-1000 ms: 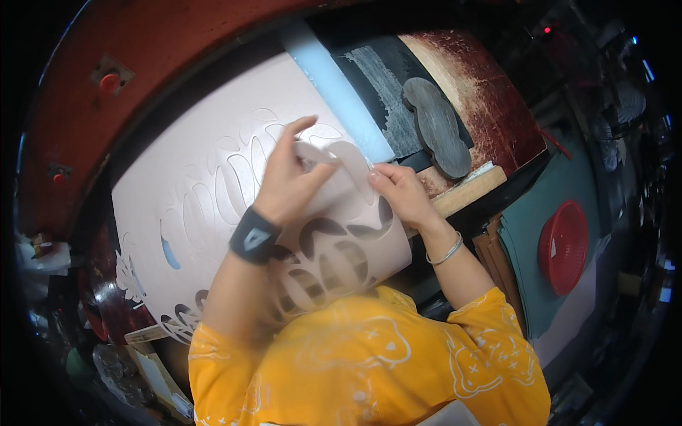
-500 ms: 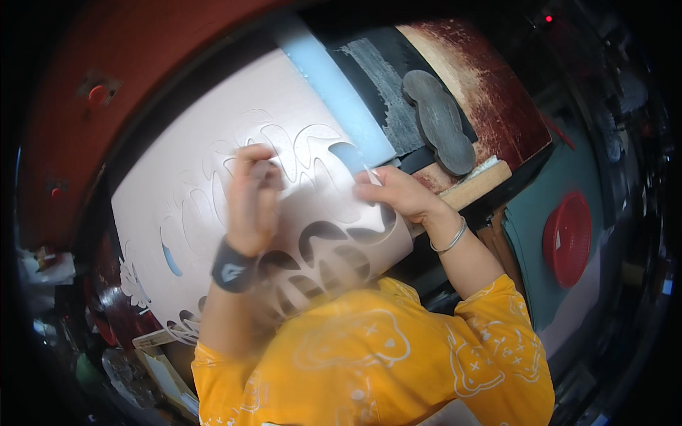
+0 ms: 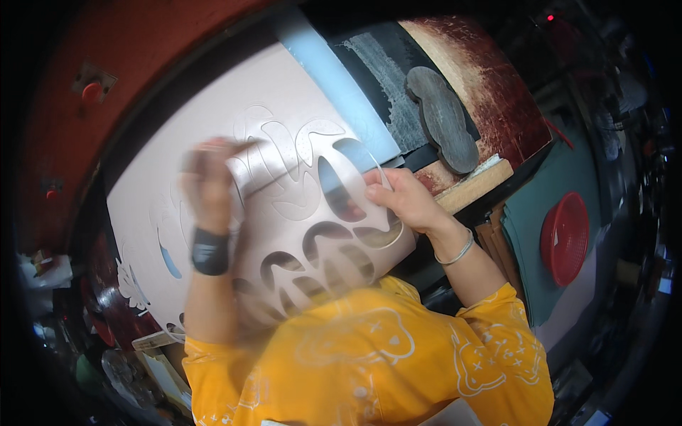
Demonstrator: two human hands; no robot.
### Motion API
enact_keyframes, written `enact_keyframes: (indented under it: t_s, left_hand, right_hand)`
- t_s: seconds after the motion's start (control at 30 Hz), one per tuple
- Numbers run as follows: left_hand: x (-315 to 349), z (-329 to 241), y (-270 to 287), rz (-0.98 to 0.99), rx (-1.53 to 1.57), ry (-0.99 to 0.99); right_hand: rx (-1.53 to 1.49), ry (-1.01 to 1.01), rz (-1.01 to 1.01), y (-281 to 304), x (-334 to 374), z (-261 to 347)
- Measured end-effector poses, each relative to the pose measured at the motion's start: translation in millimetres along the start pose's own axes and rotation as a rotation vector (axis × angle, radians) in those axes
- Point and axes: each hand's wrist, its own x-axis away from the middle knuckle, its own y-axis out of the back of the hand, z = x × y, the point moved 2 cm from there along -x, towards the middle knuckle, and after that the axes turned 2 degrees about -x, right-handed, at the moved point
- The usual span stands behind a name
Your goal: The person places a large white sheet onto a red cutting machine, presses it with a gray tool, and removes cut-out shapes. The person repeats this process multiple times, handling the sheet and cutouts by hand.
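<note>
A large pale pinkish sheet (image 3: 163,135) spreads before me, with curved outlines cut in it and several openings near its close edge. Its near part curls down toward my yellow shirt. My right hand (image 3: 405,197), a silver bangle on its wrist, pinches the sheet's right edge beside a long opening that shows blue beneath. Over the left-middle of the sheet is my left hand (image 3: 209,181), with a dark wristband. Motion smears its fingers, so I cannot make out whether a piece is in them.
Beyond the sheet lies a light blue board (image 3: 341,85). A dark, wavy-edged block (image 3: 444,121) rests on the worn surface at right. A red basket (image 3: 566,238) sits farther right on green sheets (image 3: 543,184). A red machine panel (image 3: 142,42) with buttons spans the upper left.
My left hand has swung left, away from the right hand. A long opening now shows in the sheet near my right hand, which has barely shifted and keeps its pinch.
</note>
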Motion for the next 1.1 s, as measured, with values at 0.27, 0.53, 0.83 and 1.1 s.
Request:
enact_keyframes:
  t_s: [0.27, 0.53, 0.83, 1.1]
  left_hand:
    - [-45, -7, -13, 0.289, 0.117, -0.311]
    - [-22, -15, -52, 0.226, -0.048, -0.534]
    - [-4, 17, 60, 0.219, 0.457, -0.236]
    - [23, 14, -15, 0.475, 0.011, -0.344]
  right_hand:
    - [-0.099, -0.111, -0.098, 0, -70, 52]
    - [-0.155, 0.0, -0.12, -4, -77, 40]
    - [0.658, 0.338, -0.461, -41, 6, 61]
    - [0.071, -0.048, -0.136, -62, -13, 29]
